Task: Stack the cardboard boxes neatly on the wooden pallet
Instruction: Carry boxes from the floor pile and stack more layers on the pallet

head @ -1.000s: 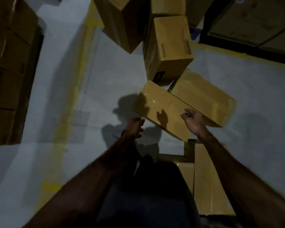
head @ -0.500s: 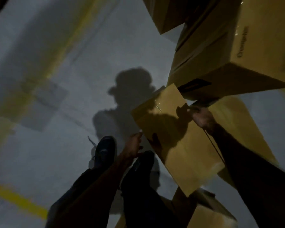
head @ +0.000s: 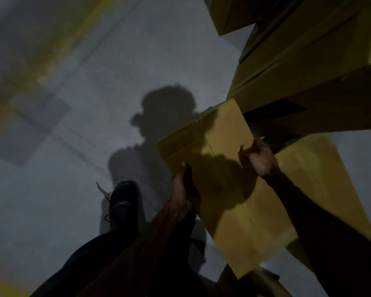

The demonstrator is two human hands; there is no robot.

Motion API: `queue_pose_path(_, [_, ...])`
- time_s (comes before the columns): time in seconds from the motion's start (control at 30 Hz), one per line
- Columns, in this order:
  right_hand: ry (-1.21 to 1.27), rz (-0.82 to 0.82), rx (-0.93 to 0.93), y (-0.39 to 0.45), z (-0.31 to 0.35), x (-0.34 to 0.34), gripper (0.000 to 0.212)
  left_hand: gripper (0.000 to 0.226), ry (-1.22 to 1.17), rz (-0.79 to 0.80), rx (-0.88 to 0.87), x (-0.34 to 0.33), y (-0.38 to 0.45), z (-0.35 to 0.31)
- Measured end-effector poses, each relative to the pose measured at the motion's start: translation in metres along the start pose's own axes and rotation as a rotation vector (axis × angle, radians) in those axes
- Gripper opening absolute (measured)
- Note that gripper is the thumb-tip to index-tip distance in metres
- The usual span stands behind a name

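Grey concrete floor lies dim below me. I have the cardboard box tilted between both palms: left hand on its left edge, right hand on the far right edge, fingers spread, to steady it. No pallet shows.

Dim and murky throughout, colours muted to grey and dull yellow. Lit from behind and above the wearer, judging by a hard head-and-shoulders shadow thrown forward across the floor and onto the box. Small glare at the top right edge. Motion blur smearing the floor marks at left. Wide-angle stretching toward the corners. Arms and legs nearly black, without detail.
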State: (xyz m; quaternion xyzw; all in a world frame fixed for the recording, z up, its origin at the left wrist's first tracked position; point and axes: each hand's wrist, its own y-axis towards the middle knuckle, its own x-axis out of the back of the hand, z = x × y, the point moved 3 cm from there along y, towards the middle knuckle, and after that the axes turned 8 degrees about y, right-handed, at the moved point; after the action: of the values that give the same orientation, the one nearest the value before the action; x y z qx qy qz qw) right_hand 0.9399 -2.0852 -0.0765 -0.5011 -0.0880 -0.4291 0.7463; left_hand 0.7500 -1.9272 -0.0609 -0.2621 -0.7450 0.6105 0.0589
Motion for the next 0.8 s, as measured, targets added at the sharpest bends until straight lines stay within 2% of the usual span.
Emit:
queue_pose_path(0.03, [0.015, -0.009, 0.026, -0.011, 0.017, 0.001, 0.034, 0.044, 0.061, -0.019, -0.034, 0.006, -0.014, -0.014])
queue_pose_path(0.1, [0.049, -0.002, 0.126, -0.038, 0.065, 0.005, 0.036, 0.040, 0.173, 0.090, -0.065, 0.014, -0.059, -0.056])
queue_pose_path(0.13, [0.041, -0.011, 0.169, -0.051, 0.088, 0.007, 0.041, 0.037, 0.246, 0.066, -0.084, 0.023, -0.083, -0.081])
queue_pose_path(0.2, [0.028, -0.012, 0.172, -0.084, 0.144, 0.016, 0.049, 0.037, 0.236, 0.016, -0.115, 0.049, -0.121, -0.121])
queue_pose_path(0.27, [0.041, -0.017, 0.179, -0.125, 0.203, 0.027, 0.056, 0.052, 0.244, 0.007, -0.170, 0.058, -0.174, -0.162])
queue_pose_path(0.4, [0.089, 0.006, 0.366, -0.219, 0.327, 0.059, 0.056, 0.073, 0.299, -0.075, -0.250, 0.071, -0.305, -0.245])
queue_pose_path(0.47, [0.126, -0.031, 0.420, -0.262, 0.384, 0.076, 0.056, 0.062, 0.304, -0.103, -0.300, 0.077, -0.369, -0.285])
queue_pose_path(0.53, [0.143, -0.090, 0.429, -0.310, 0.445, 0.096, 0.068, 0.046, 0.332, -0.093, -0.406, 0.072, -0.441, -0.330])
queue_pose_path(0.57, [0.164, -0.111, 0.431, -0.335, 0.475, 0.107, 0.072, 0.045, 0.330, -0.081, -0.446, 0.070, -0.472, -0.352])
queue_pose_path(0.7, [0.235, -0.146, 0.489, -0.428, 0.592, 0.152, 0.059, 0.048, 0.393, -0.058, -0.627, 0.066, -0.597, -0.436])
queue_pose_path(0.8, [0.307, -0.116, 0.619, -0.473, 0.678, 0.194, 0.059, 0.055, 0.448, -0.007, -0.812, 0.065, -0.684, -0.507])
